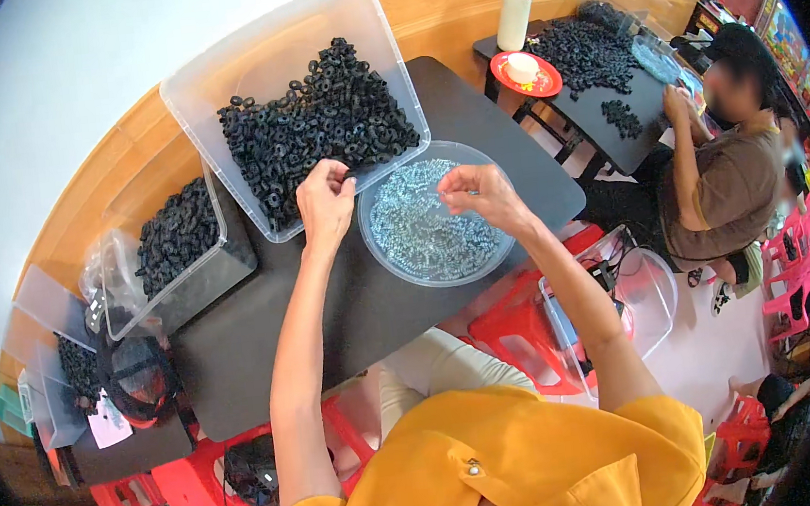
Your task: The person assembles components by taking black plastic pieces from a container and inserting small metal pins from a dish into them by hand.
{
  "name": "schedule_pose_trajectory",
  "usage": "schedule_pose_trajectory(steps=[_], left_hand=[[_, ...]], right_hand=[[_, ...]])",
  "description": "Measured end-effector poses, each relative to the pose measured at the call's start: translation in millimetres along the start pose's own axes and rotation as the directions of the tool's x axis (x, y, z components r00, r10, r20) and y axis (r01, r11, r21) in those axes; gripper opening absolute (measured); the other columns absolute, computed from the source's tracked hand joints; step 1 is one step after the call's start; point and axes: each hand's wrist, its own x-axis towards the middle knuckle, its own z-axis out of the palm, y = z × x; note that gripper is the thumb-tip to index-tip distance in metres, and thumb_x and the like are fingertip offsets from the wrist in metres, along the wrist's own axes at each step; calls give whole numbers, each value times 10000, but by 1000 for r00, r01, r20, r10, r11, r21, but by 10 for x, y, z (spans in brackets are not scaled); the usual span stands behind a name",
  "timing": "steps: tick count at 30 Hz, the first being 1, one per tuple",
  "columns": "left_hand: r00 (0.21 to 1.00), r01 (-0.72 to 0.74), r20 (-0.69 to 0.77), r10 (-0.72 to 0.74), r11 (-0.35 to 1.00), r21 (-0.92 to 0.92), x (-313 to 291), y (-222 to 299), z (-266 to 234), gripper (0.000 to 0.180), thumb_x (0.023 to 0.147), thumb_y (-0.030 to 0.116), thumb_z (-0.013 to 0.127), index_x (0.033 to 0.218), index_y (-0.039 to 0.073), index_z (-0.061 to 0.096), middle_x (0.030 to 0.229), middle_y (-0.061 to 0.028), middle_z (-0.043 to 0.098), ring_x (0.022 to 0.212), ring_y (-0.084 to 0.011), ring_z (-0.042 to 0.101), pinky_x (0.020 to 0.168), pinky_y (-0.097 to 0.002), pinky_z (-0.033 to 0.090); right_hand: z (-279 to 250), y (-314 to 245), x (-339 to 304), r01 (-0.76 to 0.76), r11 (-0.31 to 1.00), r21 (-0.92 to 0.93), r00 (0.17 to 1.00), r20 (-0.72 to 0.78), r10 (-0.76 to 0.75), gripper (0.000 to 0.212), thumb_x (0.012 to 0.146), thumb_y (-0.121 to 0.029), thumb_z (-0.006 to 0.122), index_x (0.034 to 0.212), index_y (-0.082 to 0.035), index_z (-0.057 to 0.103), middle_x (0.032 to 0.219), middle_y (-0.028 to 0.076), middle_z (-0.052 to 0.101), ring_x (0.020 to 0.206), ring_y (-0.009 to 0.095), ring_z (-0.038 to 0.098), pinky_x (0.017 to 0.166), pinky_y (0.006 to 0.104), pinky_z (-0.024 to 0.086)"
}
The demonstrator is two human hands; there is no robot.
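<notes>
Left hand [325, 210] has thumb and fingers drawn together at the near rim of the clear bin [259, 57], by its heap of black parts [314, 115]; can't tell if that dark bit at the fingertips is gripped. I'd pinch one part by its edge, hole uncovered. Right hand [479, 190] is curled, fingertips close together, above the round tub [447, 281] of small shiny metal pieces [423, 237]; can't see whether it's got one. Light pinch, work over the tub so drops land back in. Around that: black bag [140, 376] far left, then a second bin [181, 306] of black parts, the table [525, 158], a red stool [519, 325] and another person [725, 188]. Main obstacle's the bin rim, so lift over it.
</notes>
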Motion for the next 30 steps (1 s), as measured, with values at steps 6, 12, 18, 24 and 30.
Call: schedule_pose_trajectory(steps=[6,12,18,24,30], left_hand=[[952,283,292,-95,640,-715,-481,-62,-190,242,801,32,611,1042,21,589,876,-50,627,718,-89,583,664,-226,489],[927,362,361,-104,502,-785,-666,-182,-189,176,812,33,595,984,18,559,920,-87,609,762,-139,617,701,-257,533],[910,412,398,-115,355,-839,-742,-396,-145,174,808,26,596,977,19,559,857,-60,594,764,-158,628,698,-254,541],[896,445,423,-138,262,-857,-765,-379,-165,183,784,11,622,964,13,583,838,-49,596,769,-170,635,707,-269,546],[938,348,325,-124,342,-873,-798,-301,-160,182,784,10,603,965,14,581,874,-64,609,806,-190,636,724,-272,541]], right_hand=[[171,-17,7,76,997,6,997,-4,-76,94,785,-21,584,873,6,607,791,21,599,714,76,553,608,229,494],[549,-48,14,101,994,-39,995,9,-101,104,793,-22,584,881,29,607,770,50,617,665,101,574,597,250,502],[856,-130,16,123,981,-152,992,24,-121,108,803,-17,574,893,31,612,860,81,596,731,129,586,587,255,509],[1085,-201,83,204,957,-205,977,-11,-211,86,787,-17,590,863,20,603,788,80,580,650,133,579,551,256,484],[1076,-147,92,153,987,-44,979,-127,-157,78,771,-20,609,844,9,597,738,71,589,594,124,573,539,246,475]])
